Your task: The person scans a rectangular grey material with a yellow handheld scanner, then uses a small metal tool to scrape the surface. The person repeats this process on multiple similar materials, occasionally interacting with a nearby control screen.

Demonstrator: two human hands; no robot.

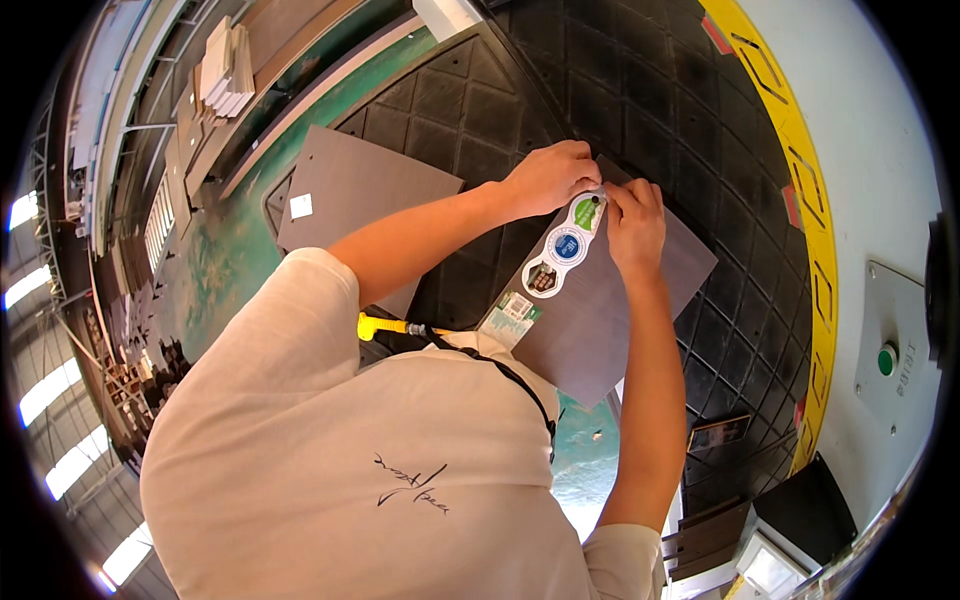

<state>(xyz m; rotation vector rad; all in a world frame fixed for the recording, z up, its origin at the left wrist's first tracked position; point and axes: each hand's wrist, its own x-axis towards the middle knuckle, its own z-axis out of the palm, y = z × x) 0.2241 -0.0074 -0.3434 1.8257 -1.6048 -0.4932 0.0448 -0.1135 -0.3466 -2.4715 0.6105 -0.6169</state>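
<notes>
A brown flat board (640, 290) lies in front of me at a slant on a black ribbed surface. Down its left part runs a white label strip (566, 247) of joined round panels, green, blue and dark. At the strip's far end my left hand (553, 180) is closed, its fingertips pinched on the label's tip. My right hand (636, 228) pinches the same tip from the right, its wrist above the board. A smaller label with a barcode (512, 318) sits near the board's lower left edge. The fingertips partly cover the strip's end.
Another brown board (375, 190) with a small white sticker lies to the left. A yellow-handled tool (380, 325) is by my waist. A phone-like dark object (718, 433) rests at right. Beyond the yellow edge stands a pale panel with a green button (887, 360).
</notes>
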